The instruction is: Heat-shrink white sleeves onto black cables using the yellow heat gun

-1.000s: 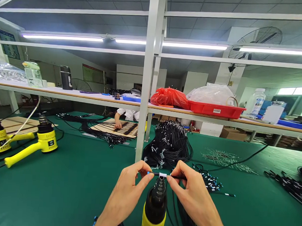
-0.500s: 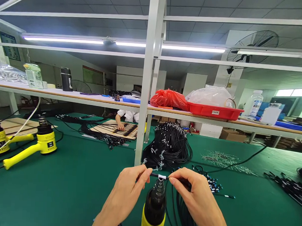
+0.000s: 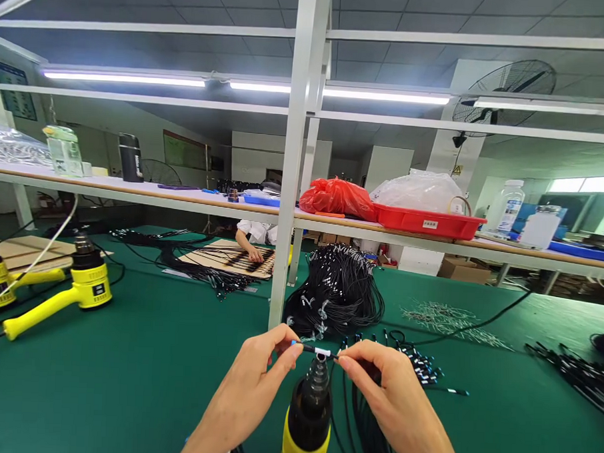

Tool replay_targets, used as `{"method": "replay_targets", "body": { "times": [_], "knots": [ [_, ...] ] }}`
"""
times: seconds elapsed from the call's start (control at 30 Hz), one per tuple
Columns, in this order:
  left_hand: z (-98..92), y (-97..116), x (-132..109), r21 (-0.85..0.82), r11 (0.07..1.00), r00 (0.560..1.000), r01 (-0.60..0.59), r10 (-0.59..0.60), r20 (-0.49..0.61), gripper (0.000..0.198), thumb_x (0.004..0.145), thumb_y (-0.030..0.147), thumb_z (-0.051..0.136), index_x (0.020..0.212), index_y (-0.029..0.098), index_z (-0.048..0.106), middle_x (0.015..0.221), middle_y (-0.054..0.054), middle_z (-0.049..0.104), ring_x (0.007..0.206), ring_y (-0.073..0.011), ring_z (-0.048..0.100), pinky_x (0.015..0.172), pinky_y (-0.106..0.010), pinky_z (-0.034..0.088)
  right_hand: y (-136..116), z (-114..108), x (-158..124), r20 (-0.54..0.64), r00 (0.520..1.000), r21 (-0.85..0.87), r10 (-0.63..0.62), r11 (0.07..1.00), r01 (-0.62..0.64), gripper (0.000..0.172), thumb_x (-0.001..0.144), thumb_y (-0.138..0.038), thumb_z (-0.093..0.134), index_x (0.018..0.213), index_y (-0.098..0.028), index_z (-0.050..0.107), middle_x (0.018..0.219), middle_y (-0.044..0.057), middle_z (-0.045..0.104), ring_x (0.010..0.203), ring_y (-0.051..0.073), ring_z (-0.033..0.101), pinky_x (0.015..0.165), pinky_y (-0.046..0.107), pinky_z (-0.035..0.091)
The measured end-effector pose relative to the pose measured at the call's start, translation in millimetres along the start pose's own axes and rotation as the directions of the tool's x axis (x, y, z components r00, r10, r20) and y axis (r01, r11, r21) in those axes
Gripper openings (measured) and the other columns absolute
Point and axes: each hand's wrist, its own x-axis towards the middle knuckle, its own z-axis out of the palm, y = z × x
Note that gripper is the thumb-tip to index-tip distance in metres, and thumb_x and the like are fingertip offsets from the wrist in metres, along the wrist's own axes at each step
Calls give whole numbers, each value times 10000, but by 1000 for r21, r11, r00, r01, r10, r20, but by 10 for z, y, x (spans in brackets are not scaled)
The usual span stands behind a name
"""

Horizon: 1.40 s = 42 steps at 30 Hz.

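Note:
A thin black cable (image 3: pixel 309 348) with a white sleeve (image 3: pixel 322 352) on it is stretched level between my two hands. My left hand (image 3: pixel 258 378) pinches its blue-tipped end between thumb and forefinger. On the other side of the sleeve, my right hand (image 3: pixel 385 384) pinches the cable with thumb and forefinger. Directly beneath the sleeve stands a yellow and black heat gun (image 3: pixel 308 414), its stepped metal nozzle pointing up, very close to the sleeve. More black cables (image 3: pixel 373 430) hang down below my right hand.
A large bundle of black cables (image 3: pixel 336 288) lies behind my hands, near a white post (image 3: pixel 288 186). Two yellow heat guns (image 3: pixel 92 285) rest at left. Loose thin wires (image 3: pixel 448 321) are at right. Across the table, a co-worker's hand (image 3: pixel 255 254) is over a board (image 3: pixel 215 256).
My left thumb and forefinger have parted slightly, and the cable's blue tip now shows between them. The sleeve stays above the nozzle. The co-worker's hand has shifted right.

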Motion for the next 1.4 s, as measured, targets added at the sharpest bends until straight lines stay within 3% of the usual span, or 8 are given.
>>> {"method": "replay_targets", "body": {
  "times": [0.2, 0.4, 0.6, 0.73, 0.9, 1.0, 1.2, 1.4],
  "knots": [
    [37, 15, 18, -34, 998, 998, 47, -46, 44, 458, 949, 522, 388, 649, 195, 505, 633, 32, 519, 598, -134, 445, 566, -244, 319, 17, -1, -12, -14, 1000, -11, -7, 1000, 7, 300, 922, -372, 489, 760, -213, 687, 773, 14, 692, 707, 179, 595, 645, 291, 411],
    [44, 8, 52, -59, 997, 999, 43, -41, 32, 259, 918, 412, 494, 803, 220, 622, 746, 21, 603, 718, -157, 516, 649, -253, 370, 11, 11, 24, -65, 998, 16, 10, 1000, -9, 204, 866, -298, 550, 740, -213, 686, 739, 4, 681, 674, 168, 577, 619, 276, 410],
    [35, 13, 53, -91, 996, 1000, 20, -20, 4, 141, 892, 324, 522, 860, 236, 627, 862, 6, 630, 848, -179, 553, 746, -268, 395, 18, 40, 36, -85, 996, 44, 33, 999, -29, 153, 839, -256, 572, 734, -204, 672, 720, -4, 666, 665, 159, 573, 618, 261, 416],
    [10, 35, 22, -75, 997, 999, 36, -34, 29, 227, 924, 403, 474, 859, 227, 602, 834, 0, 604, 812, -182, 531, 685, -260, 381, 43, 20, 4, -35, 999, 13, 11, 1000, -11, 229, 902, -343, 529, 798, -217, 690, 794, 11, 689, 722, 175, 596, 652, 277, 419],
    [41, -30, 23, -5, 1000, 1000, 19, -18, 20, 436, 965, 516, 356, 678, 204, 457, 643, 39, 447, 604, -137, 377, 564, -251, 288, 34, 5, -37, 6, 1000, -68, -8, 998, 8, 363, 968, -397, 416, 749, -212, 639, 758, 14, 654, 707, 180, 563, 654, 294, 388],
    [54, -45, 28, 3, 1000, 1000, 24, -24, 18, 432, 969, 510, 353, 680, 205, 456, 636, 44, 434, 601, -136, 367, 565, -251, 284, 21, 29, -31, -4, 1000, -71, -11, 997, 10, 345, 967, -367, 426, 735, -205, 625, 749, 15, 640, 700, 176, 552, 648, 288, 379],
    [20, 28, 14, -89, 996, 999, 17, -14, 41, 243, 950, 423, 434, 868, 227, 552, 819, 20, 548, 787, -162, 472, 686, -249, 357, 11, 40, -11, -69, 997, -18, -18, 1000, 17, 207, 911, -272, 529, 744, -204, 630, 732, -8, 622, 675, 153, 528, 621, 260, 372],
    [33, 16, 38, -43, 998, 997, 52, -50, 57, 424, 957, 525, 380, 704, 203, 488, 632, 52, 442, 593, -128, 372, 553, -247, 279, -5, 1, -36, -21, 1000, 19, -24, 1000, 24, 222, 919, -299, 517, 754, -210, 636, 759, -14, 637, 704, 151, 536, 641, 259, 379]
  ]
}}
